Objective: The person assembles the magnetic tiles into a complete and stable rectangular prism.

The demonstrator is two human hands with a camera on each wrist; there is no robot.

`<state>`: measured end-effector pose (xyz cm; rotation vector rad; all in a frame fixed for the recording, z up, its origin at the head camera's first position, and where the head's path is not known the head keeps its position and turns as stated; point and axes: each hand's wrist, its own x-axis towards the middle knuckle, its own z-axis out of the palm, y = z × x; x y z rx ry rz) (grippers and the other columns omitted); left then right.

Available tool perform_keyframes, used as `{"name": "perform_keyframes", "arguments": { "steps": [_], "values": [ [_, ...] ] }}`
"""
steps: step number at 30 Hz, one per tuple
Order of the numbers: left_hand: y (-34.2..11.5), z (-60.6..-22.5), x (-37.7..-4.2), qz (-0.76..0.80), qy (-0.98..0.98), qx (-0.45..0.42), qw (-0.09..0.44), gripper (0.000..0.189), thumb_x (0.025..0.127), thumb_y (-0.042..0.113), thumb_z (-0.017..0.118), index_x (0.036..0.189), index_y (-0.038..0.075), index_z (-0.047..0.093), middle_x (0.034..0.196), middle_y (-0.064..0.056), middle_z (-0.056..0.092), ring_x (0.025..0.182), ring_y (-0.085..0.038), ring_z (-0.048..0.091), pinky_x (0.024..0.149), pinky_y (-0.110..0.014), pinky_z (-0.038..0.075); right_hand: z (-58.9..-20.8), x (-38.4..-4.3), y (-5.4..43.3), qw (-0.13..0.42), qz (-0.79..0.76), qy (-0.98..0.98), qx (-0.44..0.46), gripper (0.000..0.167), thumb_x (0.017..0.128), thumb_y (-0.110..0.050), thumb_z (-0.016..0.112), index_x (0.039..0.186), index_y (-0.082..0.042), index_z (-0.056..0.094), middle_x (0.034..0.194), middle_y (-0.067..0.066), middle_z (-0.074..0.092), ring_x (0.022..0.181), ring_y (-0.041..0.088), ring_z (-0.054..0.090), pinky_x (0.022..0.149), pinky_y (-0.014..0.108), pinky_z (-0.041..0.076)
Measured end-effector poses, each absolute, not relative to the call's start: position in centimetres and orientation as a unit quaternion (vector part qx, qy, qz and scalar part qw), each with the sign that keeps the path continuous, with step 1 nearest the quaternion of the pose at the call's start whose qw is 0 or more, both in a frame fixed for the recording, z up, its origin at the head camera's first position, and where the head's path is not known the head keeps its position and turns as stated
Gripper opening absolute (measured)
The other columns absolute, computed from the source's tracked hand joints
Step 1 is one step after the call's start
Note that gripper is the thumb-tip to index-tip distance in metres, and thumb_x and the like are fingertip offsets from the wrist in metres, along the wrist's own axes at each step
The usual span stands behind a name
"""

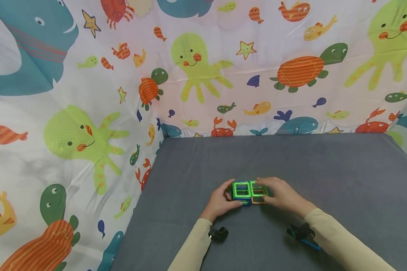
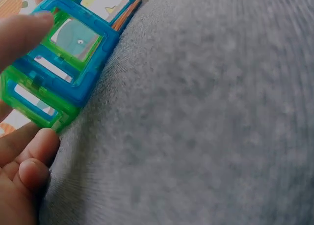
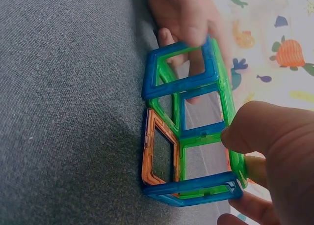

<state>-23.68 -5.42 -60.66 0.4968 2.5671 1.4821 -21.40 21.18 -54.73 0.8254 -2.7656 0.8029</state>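
A small box of magnetic tiles [image 1: 250,190], two square cells side by side, sits on the grey cloth with green frames on top. My left hand [image 1: 220,201] grips its left end, thumb against the blue front tile [image 2: 93,82] and fingers by the green end tile [image 2: 41,95]. At the opposite end, my right hand [image 1: 285,194] holds the top green frame, with the thumb at its near edge and fingers reaching behind. In the right wrist view, an orange tile [image 3: 146,161] slants at the front of the right cell, beside a blue end tile [image 3: 186,188].
Grey cloth [image 1: 196,162] covers the table around the box. A white curtain [image 1: 217,86] printed with sea animals hangs along the back and left. Dark wrist cameras sit on both wrists, and a blue strip [image 1: 311,244] shows under the right one.
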Motion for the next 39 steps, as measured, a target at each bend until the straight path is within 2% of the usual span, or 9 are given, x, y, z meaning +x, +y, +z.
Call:
{"name": "perform_keyframes", "arguments": {
  "steps": [2,4,7,10,23,33,36,39],
  "values": [
    [-5.3,-60.6,-23.7,0.491,0.853,0.162,0.073,0.085,0.081,0.036,0.086,0.155,0.028,0.045,0.111,-0.003,0.065,0.07,-0.005,0.052,0.064,-0.024,0.045,-54.8,-21.4,21.1,0.072,0.268,-0.921,0.273,0.042,0.083,-0.004,0.074,0.124,-0.006,0.071,0.134,0.019,0.067,0.118,0.042,0.064,0.096,0.06,0.051],
    [-5.1,-60.5,-23.7,0.486,0.856,0.161,0.076,0.085,0.082,0.04,0.085,0.155,0.028,0.044,0.109,-0.002,0.065,0.069,-0.005,0.052,0.064,-0.024,0.045,-55.0,-21.4,21.1,0.07,0.267,-0.922,0.271,0.042,0.083,-0.005,0.074,0.124,-0.006,0.071,0.135,0.019,0.067,0.119,0.042,0.064,0.096,0.06,0.051],
    [-4.8,-60.4,-23.7,0.481,0.858,0.163,0.075,0.083,0.082,0.042,0.085,0.154,0.026,0.046,0.085,0.0,0.06,0.066,-0.006,0.05,0.061,-0.024,0.044,-55.0,-21.4,21.1,0.064,0.266,-0.923,0.269,0.041,0.083,-0.006,0.074,0.125,-0.007,0.071,0.136,0.019,0.066,0.119,0.042,0.064,0.095,0.06,0.051],
    [-4.7,-60.3,-23.7,0.48,0.858,0.166,0.071,0.08,0.083,0.043,0.084,0.152,0.026,0.048,0.077,0.005,0.056,0.063,-0.006,0.049,0.059,-0.023,0.043,-54.9,-21.5,21.2,0.062,0.265,-0.924,0.269,0.04,0.084,-0.006,0.073,0.124,-0.007,0.071,0.136,0.019,0.066,0.119,0.042,0.063,0.095,0.06,0.051],
    [-4.8,-60.0,-23.9,0.477,0.861,0.161,0.072,0.077,0.085,0.043,0.082,0.152,0.028,0.048,0.076,0.005,0.056,0.062,-0.005,0.047,0.058,-0.023,0.042,-54.2,-21.5,21.5,0.057,0.27,-0.922,0.271,0.038,0.084,-0.004,0.075,0.122,-0.008,0.073,0.135,0.018,0.067,0.12,0.041,0.064,0.096,0.061,0.051],
    [-4.9,-59.6,-23.9,0.478,0.859,0.164,0.082,0.081,0.085,0.046,0.081,0.155,0.029,0.044,0.071,0.005,0.055,0.061,-0.007,0.047,0.058,-0.024,0.042,-54.2,-21.7,21.5,0.058,0.286,-0.916,0.277,0.038,0.086,-0.007,0.075,0.124,-0.007,0.071,0.137,0.02,0.065,0.12,0.042,0.065,0.097,0.063,0.049],
    [-5.0,-59.5,-23.9,0.484,0.855,0.166,0.087,0.078,0.089,0.046,0.078,0.156,0.028,0.043,0.067,0.005,0.053,0.058,-0.007,0.046,0.056,-0.025,0.041,-54.4,-21.8,21.4,0.063,0.287,-0.914,0.28,0.039,0.085,-0.006,0.075,0.124,-0.007,0.071,0.136,0.02,0.065,0.12,0.042,0.065,0.097,0.062,0.05],
    [-5.0,-59.4,-23.9,0.491,0.849,0.174,0.085,0.07,0.096,0.047,0.068,0.157,0.027,0.041,0.063,0.004,0.049,0.054,-0.007,0.042,0.054,-0.025,0.039,-54.5,-21.9,21.4,0.069,0.289,-0.912,0.282,0.039,0.085,-0.005,0.075,0.123,-0.007,0.071,0.136,0.021,0.065,0.119,0.042,0.065,0.096,0.061,0.051]
  ]
}}
